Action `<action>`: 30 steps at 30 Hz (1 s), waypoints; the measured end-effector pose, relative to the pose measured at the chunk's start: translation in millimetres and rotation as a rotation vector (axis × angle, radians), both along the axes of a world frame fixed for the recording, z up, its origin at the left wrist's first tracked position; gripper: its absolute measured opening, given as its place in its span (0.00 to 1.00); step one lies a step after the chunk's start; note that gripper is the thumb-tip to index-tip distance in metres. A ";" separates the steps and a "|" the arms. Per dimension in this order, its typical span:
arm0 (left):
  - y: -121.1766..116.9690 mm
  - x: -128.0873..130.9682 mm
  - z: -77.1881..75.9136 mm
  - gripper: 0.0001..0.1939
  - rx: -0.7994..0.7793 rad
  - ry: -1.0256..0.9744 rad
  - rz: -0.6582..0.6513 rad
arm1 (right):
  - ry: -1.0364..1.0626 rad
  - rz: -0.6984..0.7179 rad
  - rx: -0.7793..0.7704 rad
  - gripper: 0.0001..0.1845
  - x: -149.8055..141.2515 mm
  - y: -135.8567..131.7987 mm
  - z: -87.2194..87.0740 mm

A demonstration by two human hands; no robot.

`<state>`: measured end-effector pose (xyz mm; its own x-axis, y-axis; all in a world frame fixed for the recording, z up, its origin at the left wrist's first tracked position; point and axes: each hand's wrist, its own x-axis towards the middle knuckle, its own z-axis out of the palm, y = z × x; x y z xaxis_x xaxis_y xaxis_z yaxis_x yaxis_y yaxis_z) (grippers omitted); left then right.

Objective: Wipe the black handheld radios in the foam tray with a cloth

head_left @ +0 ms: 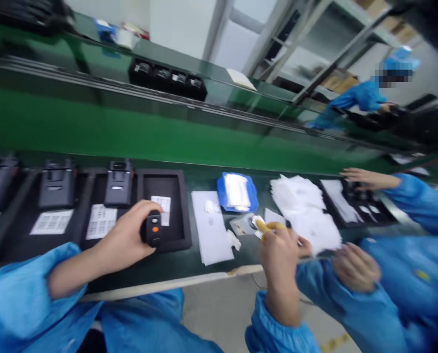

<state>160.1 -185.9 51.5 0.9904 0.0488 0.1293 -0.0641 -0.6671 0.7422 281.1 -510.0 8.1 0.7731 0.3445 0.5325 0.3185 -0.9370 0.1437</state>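
Observation:
My left hand (125,240) is wrapped round a black handheld device (153,229), whose end with an orange button and a pale button faces me. It is above the front left of a black foam tray (185,215), where a white label sheet (163,210) shows. My right hand (279,250), with yellow finger covers, pinches a small white wipe (257,221). The wipe is over a small clear and white container (243,224), perhaps touching it. Left of that container lie white sheets (211,240) and a crumpled wipe (234,240).
Dark handheld devices (57,189) and label sheets (52,222) lie in black trays at left. A blue tray (222,193) holds white wipes. White sheets (300,201) are stacked at right, beside a co-worker's hands (369,179). A glass shelf (211,105) runs behind.

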 end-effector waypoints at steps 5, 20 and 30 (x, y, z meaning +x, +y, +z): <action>-5.5 -1.0 4.5 0.25 -0.092 -0.018 -0.029 | -0.200 0.338 0.114 0.08 -3.3 32.5 13.6; -9.2 -5.2 -4.0 0.26 -0.193 -0.058 -0.041 | -0.074 0.842 0.335 0.14 -55.8 150.7 48.5; -8.6 -3.8 0.4 0.23 -0.194 -0.041 -0.048 | -0.035 0.834 0.272 0.17 -59.8 151.0 52.7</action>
